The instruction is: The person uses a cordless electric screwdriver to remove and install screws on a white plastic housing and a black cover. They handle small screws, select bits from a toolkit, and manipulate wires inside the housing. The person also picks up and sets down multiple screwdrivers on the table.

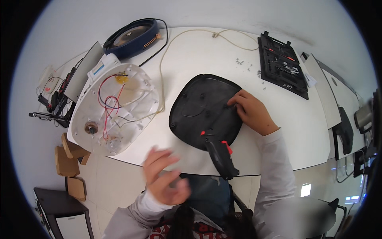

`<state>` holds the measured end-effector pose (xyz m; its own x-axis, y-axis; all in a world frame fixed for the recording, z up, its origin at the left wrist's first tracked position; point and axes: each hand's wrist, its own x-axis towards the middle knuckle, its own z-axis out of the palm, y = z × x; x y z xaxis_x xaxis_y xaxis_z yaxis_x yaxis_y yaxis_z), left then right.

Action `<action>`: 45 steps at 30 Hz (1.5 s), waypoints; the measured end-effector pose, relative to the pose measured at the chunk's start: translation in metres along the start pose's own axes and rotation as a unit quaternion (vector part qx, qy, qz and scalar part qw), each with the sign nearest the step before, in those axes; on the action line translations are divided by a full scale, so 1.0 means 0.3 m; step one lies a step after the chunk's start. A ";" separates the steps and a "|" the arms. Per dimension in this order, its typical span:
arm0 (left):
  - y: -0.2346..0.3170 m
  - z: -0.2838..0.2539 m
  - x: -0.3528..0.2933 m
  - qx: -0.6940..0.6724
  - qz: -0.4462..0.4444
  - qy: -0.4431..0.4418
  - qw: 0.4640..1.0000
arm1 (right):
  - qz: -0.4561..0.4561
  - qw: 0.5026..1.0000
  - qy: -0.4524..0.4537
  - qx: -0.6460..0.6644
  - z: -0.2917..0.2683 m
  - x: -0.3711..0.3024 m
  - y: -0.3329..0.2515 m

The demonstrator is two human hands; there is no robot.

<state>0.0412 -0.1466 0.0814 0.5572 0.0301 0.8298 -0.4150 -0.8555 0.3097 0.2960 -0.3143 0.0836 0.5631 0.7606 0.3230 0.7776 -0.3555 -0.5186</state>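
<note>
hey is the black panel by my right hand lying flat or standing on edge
Lying flat: the black panel shows its broad face upward, resting on the white table.

Bright, evenly lit worktop (195, 55), motion-blurred left grip (165, 177) at seven o'clock, glare on the floor (305, 190) at four, bowed, dark-rimmed edges

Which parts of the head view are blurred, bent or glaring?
Head view: the bare left hand is motion-blurred, the bare right hand clearer; the white tabletop looks bowed by fisheye distortion; a bright reflection glares on pale floor, lower right; a grey oval there is smeared.
</note>
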 end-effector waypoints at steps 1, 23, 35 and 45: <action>0.033 0.035 0.072 -0.033 -0.055 -0.045 0.997 | -0.002 1.000 -0.003 0.013 -0.001 0.004 -0.005; -0.019 0.251 0.171 -0.235 -0.393 -0.064 0.887 | -0.141 0.973 0.140 -0.118 -0.103 -0.001 -0.022; -0.007 0.263 0.166 -0.136 -0.336 -0.099 0.927 | -0.132 0.970 0.143 -0.148 -0.082 -0.004 0.018; -0.029 0.242 0.167 -0.280 -0.402 -0.050 0.870 | -0.177 0.948 0.199 -0.172 -0.082 0.003 0.014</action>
<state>0.1249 -0.1751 0.0866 0.8780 0.4330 0.2040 -0.1315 -0.1916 0.9726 0.3067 -0.3285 0.1010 0.2578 0.6238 0.7378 0.9442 -0.3247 -0.0555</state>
